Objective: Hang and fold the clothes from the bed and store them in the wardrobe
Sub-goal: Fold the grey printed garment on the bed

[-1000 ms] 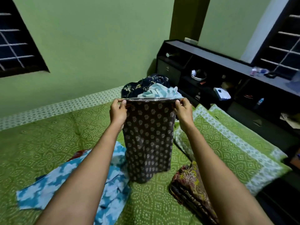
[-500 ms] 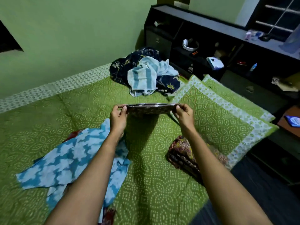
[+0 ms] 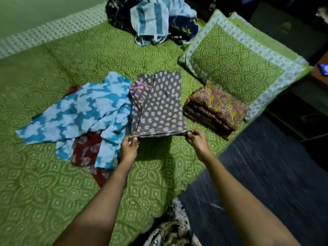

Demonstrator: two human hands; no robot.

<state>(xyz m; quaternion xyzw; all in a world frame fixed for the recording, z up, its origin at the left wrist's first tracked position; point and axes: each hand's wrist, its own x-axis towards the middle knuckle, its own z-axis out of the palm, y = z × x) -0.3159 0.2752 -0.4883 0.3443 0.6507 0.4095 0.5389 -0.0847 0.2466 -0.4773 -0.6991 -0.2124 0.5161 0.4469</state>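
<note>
Both left grip (image 3: 129,148) and right grip (image 3: 197,144) pinch near corners of the grey white-printed cloth garment (image 3: 158,107) so its fold lies flat.

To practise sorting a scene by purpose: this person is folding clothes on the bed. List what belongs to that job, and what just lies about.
Job: grey printed garment, its near edge pinched by left hand and right hand; blue-and-white garment; maroon garment; folded brown stack; striped towel; dark floral cloth.
Lying about: green pillows; bedspread.
</note>
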